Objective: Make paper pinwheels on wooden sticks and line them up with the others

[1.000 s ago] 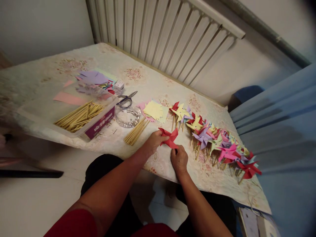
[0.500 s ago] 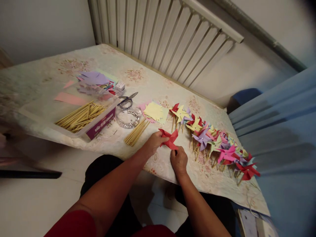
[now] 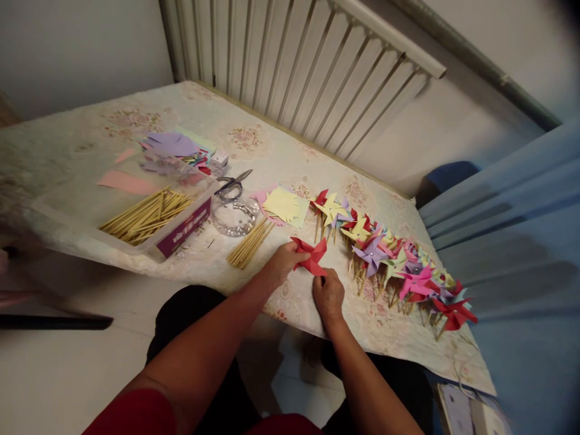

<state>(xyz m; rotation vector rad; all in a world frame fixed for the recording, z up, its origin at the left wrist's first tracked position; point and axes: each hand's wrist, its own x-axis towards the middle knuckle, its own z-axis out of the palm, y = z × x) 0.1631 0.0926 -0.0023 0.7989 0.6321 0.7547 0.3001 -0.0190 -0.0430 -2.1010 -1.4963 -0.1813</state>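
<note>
The right hand (image 3: 329, 293) is at the lower right edge of the red paper pinwheel (image 3: 313, 254); its fingers are curled, and whether its grip is closed on anything cannot be determined. The left hand (image 3: 281, 261) has its grip clamped on the pinwheel's left side, above the near part of the cloth-covered surface (image 3: 276, 154). To the left lies a bundle of thin sticks (image 3: 249, 246). Beside it, a clear plastic box (image 3: 156, 248) contains loose sticks (image 3: 147, 214); its side carries a purple label (image 3: 185, 228) (white lettering, too blurred to read). A round transparent container (image 3: 219, 222) holds small shiny pieces (image 3: 244, 211). Farther back stands a small white box (image 3: 219, 159); its printing is illegible.
</note>
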